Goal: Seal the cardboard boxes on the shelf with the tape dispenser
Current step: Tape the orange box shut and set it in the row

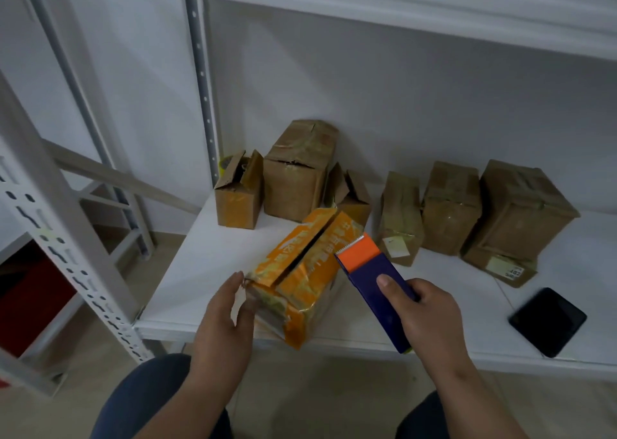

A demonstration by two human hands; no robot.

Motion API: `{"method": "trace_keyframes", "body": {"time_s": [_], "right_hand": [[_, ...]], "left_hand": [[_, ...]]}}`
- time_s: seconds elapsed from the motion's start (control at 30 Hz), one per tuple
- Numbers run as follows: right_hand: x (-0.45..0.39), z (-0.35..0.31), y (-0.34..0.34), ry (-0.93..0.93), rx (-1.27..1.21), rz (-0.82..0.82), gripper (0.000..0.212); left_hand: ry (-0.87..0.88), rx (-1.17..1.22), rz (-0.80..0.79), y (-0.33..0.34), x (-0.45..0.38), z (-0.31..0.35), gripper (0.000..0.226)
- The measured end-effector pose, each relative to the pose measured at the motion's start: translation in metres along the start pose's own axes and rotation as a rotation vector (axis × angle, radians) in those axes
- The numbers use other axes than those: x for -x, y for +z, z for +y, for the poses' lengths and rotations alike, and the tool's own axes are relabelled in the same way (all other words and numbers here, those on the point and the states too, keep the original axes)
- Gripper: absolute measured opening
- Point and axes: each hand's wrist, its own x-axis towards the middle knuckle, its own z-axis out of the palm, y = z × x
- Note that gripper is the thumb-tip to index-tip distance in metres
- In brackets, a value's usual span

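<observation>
- Tape dispenser (pixel 377 288): blue body, orange head with a serrated edge at the far end. Held in the right hand (pixel 422 318), fingers curled round the body, thumb laid flat along its top. It slants up and away, head just beside the right flap of the orange box and close above it; contact cannot be told.
- Left hand (pixel 222 315): fingers straight and relaxed, grasping nothing; fingertips at the near left corner of the orange box, touching or nearly so.
- Orange box (pixel 300 278): near the shelf's front edge, turned at an angle, near corner overhanging the edge. Two top flaps folded down with a dark open seam between them; old tape crinkled on its skin.
- Shelf (pixel 200 261): white board carrying all boxes; white uprights with slotted holes at left, a second board overhead.
- Phone (pixel 547 321): black, lying flat at the right front of the shelf, well apart from the boxes.
- Back row, left group: small box (pixel 237 201) with flaps standing open; tall box (pixel 297 178) just beside it, top creased and torn; another open-flapped box (pixel 350 195) behind the orange box.
- Back row, right group: three brown boxes (pixel 450 208) side by side, closed, with tape bands; paper labels on the outer two.
- Knees: dark trousers at the bottom edge.
</observation>
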Motion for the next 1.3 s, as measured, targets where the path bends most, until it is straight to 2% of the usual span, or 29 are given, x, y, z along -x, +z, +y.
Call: {"method": "trace_keyframes", "body": {"time_s": [0.1, 0.17, 0.23, 0.3, 0.5, 0.6, 0.73, 0.8, 0.9, 1.0, 1.3], "right_hand": [[0.001, 0.000, 0.002, 0.000, 0.001, -0.016, 0.035], [0.001, 0.001, 0.005, 0.002, 0.005, -0.025, 0.036], [0.002, 0.001, 0.007, 0.015, -0.012, -0.023, 0.036], [0.003, 0.001, 0.008, 0.026, -0.036, -0.016, 0.035], [0.004, 0.004, 0.004, 0.046, -0.021, -0.023, 0.037], [0.006, 0.002, -0.002, 0.051, -0.040, -0.009, 0.038], [0.006, -0.002, -0.016, 0.048, -0.074, 0.016, 0.037], [0.006, -0.004, -0.021, 0.041, -0.070, 0.012, 0.037], [0.007, -0.007, -0.025, 0.033, -0.051, -0.013, 0.038], [0.009, -0.007, -0.028, 0.032, -0.065, -0.024, 0.036], [0.013, -0.011, -0.032, -0.008, -0.003, -0.057, 0.027]], "left_hand": [[0.091, -0.017, 0.042, -0.004, 0.001, 0.017, 0.078], [0.109, -0.106, -0.027, -0.005, 0.000, 0.031, 0.098], [0.147, -0.302, -0.130, -0.003, -0.002, 0.044, 0.115], [0.188, -0.501, -0.221, 0.004, -0.003, 0.048, 0.121], [0.232, -0.581, -0.230, 0.008, -0.009, 0.039, 0.103], [0.320, -0.531, -0.336, -0.004, -0.020, 0.035, 0.102], [0.407, -0.324, -0.552, -0.025, -0.037, 0.037, 0.088], [0.426, -0.379, -0.674, -0.030, -0.044, 0.035, 0.088], [0.442, -0.513, -0.779, -0.033, -0.051, 0.036, 0.068], [0.460, -0.583, -0.818, -0.034, -0.054, 0.037, 0.059], [0.465, -0.747, -0.917, -0.041, -0.061, 0.055, 0.056]]}}
